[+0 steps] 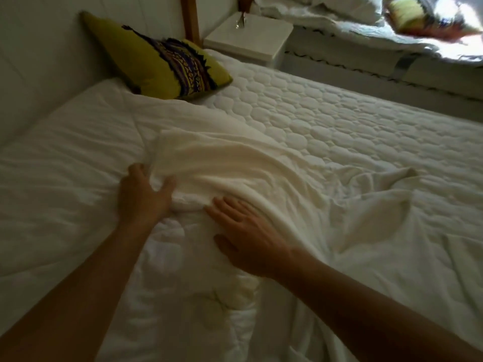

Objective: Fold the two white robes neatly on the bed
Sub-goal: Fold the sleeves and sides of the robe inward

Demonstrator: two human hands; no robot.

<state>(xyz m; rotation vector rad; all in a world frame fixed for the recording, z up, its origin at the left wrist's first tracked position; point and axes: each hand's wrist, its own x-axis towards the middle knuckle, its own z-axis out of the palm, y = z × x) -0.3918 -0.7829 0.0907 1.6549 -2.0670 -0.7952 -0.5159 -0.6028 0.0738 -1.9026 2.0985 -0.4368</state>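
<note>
A cream-white robe (235, 163) lies crumpled across the middle of the bed (339, 121), running from the centre toward the right. My left hand (143, 197) reaches to its left end, fingers spread, thumb and fingers around a fold of the cloth. My right hand (251, 239) lies flat with straight fingers on the robe's near edge. More white cloth (366, 226) is bunched to the right; whether it is the second robe or bedding I cannot tell.
A green cushion (156, 58) with a dark patterned band leans at the bed's head. A white bedside table (248, 37) stands behind it. A second bed (366, 27) with a cushion is at the far right. White duvet (52, 192) covers the left side.
</note>
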